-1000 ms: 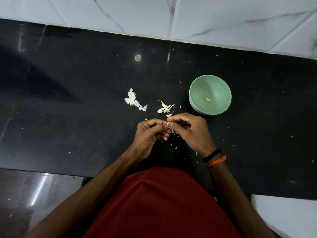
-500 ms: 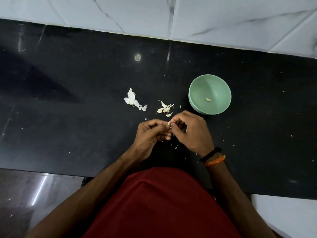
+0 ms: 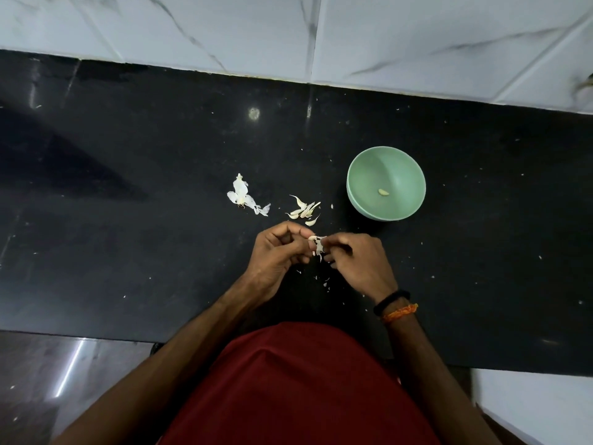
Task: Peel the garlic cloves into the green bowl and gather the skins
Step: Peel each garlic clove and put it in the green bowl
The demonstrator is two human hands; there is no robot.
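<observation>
Both hands meet low over the black bench point(image 3: 128, 252), pinching one garlic clove point(image 3: 317, 245) between them. The left hand point(image 3: 277, 252) holds it with curled fingertips, and the right hand point(image 3: 356, 258) grips the other side, where a papery strip of skin hangs loose below the clove.

The clove looks small, light and firm, with a smooth surface that probably turns slippery once bared. The skin is thin, dry and brittle — it likely tears into flakes rather than coming off whole, as the scattered flecks on the bench under the hands suggest. The best hold is probably at the blunt root end, with the other thumbnail working under the loose edge of the skin.

The green bowl point(image 3: 386, 162) sits on the bench beyond and to the right of the hands, with one peeled clove point(image 3: 383, 192) inside. Just left of it lies a cluster of unpeeled cloves point(image 3: 303, 210) — and farther left, a pile of skins point(image 3: 244, 197), light enough to drift with any draught.
</observation>
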